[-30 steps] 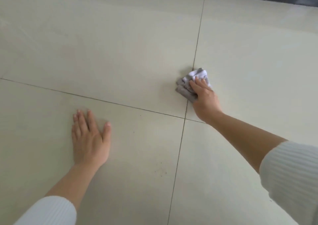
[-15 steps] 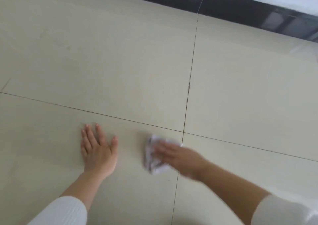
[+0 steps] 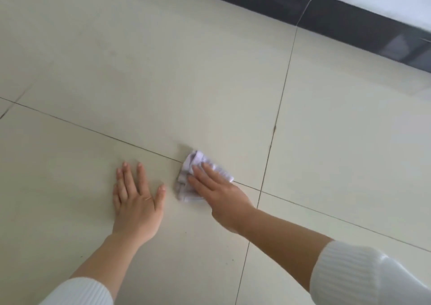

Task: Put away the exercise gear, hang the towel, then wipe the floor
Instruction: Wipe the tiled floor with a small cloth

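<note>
I see the left grip (image 3: pixel 137 202) spread flat, palm down on the pale tiled floor (image 3: pixel 163 71), holding nothing. Just to its right, a crumpled white-and-grey cloth (image 3: pixel 197 159) lies across a grout line under the right grip (image 3: pixel 219 195), whose straight fingers press it down. Well beyond that grip runs a dark skirting board (image 3: pixel 326 13).

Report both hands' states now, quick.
Left hand: open, flat on the floor.
Right hand: open, straight fingers pressing the cloth down.
</note>
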`<state>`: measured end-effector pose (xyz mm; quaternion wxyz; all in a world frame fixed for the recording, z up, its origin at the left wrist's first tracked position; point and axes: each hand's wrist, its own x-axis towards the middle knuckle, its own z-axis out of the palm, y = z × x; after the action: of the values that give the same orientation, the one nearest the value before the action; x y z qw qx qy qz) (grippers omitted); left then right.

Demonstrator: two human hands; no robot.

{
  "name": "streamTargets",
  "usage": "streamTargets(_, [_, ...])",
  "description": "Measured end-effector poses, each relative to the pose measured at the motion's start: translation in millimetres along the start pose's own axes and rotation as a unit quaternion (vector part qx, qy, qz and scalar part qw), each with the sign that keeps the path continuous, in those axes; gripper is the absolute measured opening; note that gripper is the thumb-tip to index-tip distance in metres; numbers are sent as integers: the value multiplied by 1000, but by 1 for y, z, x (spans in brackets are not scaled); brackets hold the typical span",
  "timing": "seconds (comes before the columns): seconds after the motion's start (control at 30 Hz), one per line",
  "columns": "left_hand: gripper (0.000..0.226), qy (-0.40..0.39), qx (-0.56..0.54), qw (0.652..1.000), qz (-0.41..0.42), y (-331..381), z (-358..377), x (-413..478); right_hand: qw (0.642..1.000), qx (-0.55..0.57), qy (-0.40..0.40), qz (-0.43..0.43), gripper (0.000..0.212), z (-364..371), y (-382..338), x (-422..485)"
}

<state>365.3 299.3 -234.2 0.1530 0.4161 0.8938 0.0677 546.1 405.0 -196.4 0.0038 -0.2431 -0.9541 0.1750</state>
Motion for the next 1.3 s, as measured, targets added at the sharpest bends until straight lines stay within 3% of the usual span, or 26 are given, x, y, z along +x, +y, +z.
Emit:
streamTargets(0.1, [83, -1, 4, 1000, -5, 1, -3, -1, 973, -24, -134, -184, 68, -6, 18, -20])
streamTargets(0.17, [81, 9, 12, 1000, -2, 2, -3, -3, 975, -56, -126, -176, 67, -17, 54, -31])
streamTargets(0.3, [83, 23, 14, 999, -24, 10, 1, -2, 994, -53, 12, 98, 84, -39, 142, -56])
streamTargets(0.43, [85, -23, -20, 997, -64, 20, -4, 6, 902, 6, 90, 422, 77, -58, 180, -32])
streamTargets(0.5, [80, -51, -27, 995, -78, 21, -9, 9, 878, 28, 119, 464, 67, -61, 172, 8])
streamTargets(0.57, [81, -72, -34, 993, -90, 26, -13, 9, 904, 44, 114, 409, 61, -55, 143, 46])
streamTargets(0.67, [81, -64, -53, 991, -105, 34, -18, 11, 971, 95, 49, 216, 72, -33, 66, 76])
streamTargets(0.77, [70, -18, -43, 997, -58, 38, -24, 26, 986, 144, -12, 77, 74, -18, 19, 67])
streamTargets(0.83, [67, -7, -39, 999, -33, 45, -29, 41, 991, 127, -34, 10, 76, -14, 33, 49])
streamTargets(0.9, [68, -16, -32, 999, -24, 57, -31, 56, 996, 85, 6, -7, 78, -14, 70, 30])
streamTargets(1.0, [73, -37, -6, 999, 9, 80, -26, 81, 990, 40, 89, 100, 73, -24, 134, -7])
streamTargets(1.1, [82, -74, -11, 997, 11, 112, -16, 107, 961, 4, 129, 245, 79, -47, 199, -36])
streamTargets(1.17, [89, -66, -12, 998, -17, 127, -11, 116, 926, -4, 133, 353, 77, -63, 239, -52])
streamTargets(1.3, [103, -61, 6, 998, -24, 130, -9, 116, 819, 11, 154, 553, 66, -81, 285, -56])
